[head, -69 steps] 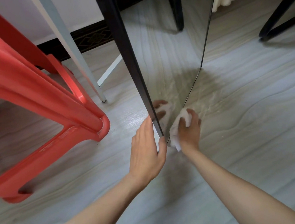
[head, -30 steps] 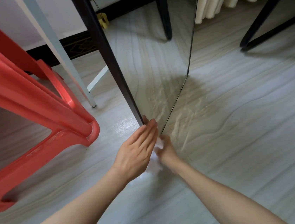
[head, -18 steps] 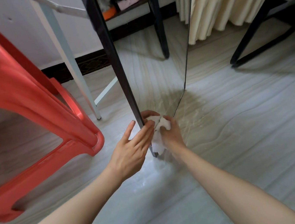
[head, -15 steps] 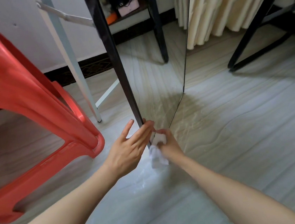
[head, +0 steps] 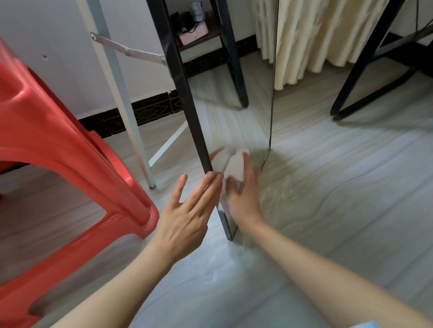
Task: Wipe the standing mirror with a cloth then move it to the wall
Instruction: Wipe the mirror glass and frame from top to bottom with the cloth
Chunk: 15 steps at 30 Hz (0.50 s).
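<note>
The standing mirror (head: 232, 102) has a black frame and stands upright on the pale floor, seen nearly edge-on. My left hand (head: 189, 215) is open, its straight fingertips touching the frame's near edge low down. My right hand (head: 242, 196) holds a bunched white cloth (head: 233, 166) against the lower glass; it is blurred by motion. The cloth and fingers are reflected in the glass beside them.
A red plastic stool (head: 31, 136) stands close on the left. The mirror's white rear support leg (head: 121, 93) reaches toward the wall (head: 61, 46) behind. Cream curtains (head: 328, 16) hang at the back right, with black furniture legs (head: 366, 66) beside them.
My right hand has slid the cloth up from the mirror's bottom corner onto the lower glass. My left hand stays on the frame edge. The view has tilted upward.
</note>
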Available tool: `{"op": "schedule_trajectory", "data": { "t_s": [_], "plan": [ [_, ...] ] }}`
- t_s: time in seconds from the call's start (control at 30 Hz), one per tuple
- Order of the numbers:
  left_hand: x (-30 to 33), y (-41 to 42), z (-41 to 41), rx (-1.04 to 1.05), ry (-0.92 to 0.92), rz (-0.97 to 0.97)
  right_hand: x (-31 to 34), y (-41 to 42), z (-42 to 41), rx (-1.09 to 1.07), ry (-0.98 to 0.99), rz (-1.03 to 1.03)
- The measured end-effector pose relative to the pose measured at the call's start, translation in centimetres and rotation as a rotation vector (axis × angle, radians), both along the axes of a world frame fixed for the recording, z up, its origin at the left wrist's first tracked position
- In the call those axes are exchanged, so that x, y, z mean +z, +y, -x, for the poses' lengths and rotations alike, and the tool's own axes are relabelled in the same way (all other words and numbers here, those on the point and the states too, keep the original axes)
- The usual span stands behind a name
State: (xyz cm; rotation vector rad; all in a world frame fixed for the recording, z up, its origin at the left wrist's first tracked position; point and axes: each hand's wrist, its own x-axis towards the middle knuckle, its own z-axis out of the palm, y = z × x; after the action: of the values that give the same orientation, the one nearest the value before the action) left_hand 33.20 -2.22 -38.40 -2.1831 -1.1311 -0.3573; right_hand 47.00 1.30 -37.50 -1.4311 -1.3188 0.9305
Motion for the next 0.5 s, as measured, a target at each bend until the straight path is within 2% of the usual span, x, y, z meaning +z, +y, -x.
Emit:
{"op": "schedule_trajectory", "data": {
  "t_s": [0.03,0.1,0.17,0.2,0.27,0.37,0.43,0.5],
  "plan": [
    [-0.1,0.0,0.1,0.008,-0.01,-0.003,-1.9,-0.6,0.0,0.011,-0.044,0.088],
    [-0.1,-0.1,0.3,0.023,-0.007,-0.001,-6.0,-1.2,-0.9,0.07,-0.11,0.43],
    [-0.3,-0.3,0.3,0.021,0.001,0.018,-9.2,-2.0,-1.9,0.208,-0.268,0.774],
    [-0.4,-0.5,0.2,0.014,0.004,0.038,-9.8,-2.4,-2.3,0.248,-0.356,0.856],
    [-0.5,-0.8,0.1,0.006,0.018,0.066,-9.8,-2.5,-2.8,0.13,-0.408,0.811],
    [-0.6,-0.9,0.2,-0.009,0.029,0.102,-8.3,-2.2,-2.6,-0.201,-0.153,0.478],
    [-0.6,-0.8,0.2,-0.005,0.034,0.117,-6.9,-2.0,-1.4,-0.215,-0.065,0.285],
    [-0.8,-0.5,0.0,0.003,0.043,0.127,-7.4,-2.3,-0.1,-0.12,-0.098,0.331]
  ]
}}
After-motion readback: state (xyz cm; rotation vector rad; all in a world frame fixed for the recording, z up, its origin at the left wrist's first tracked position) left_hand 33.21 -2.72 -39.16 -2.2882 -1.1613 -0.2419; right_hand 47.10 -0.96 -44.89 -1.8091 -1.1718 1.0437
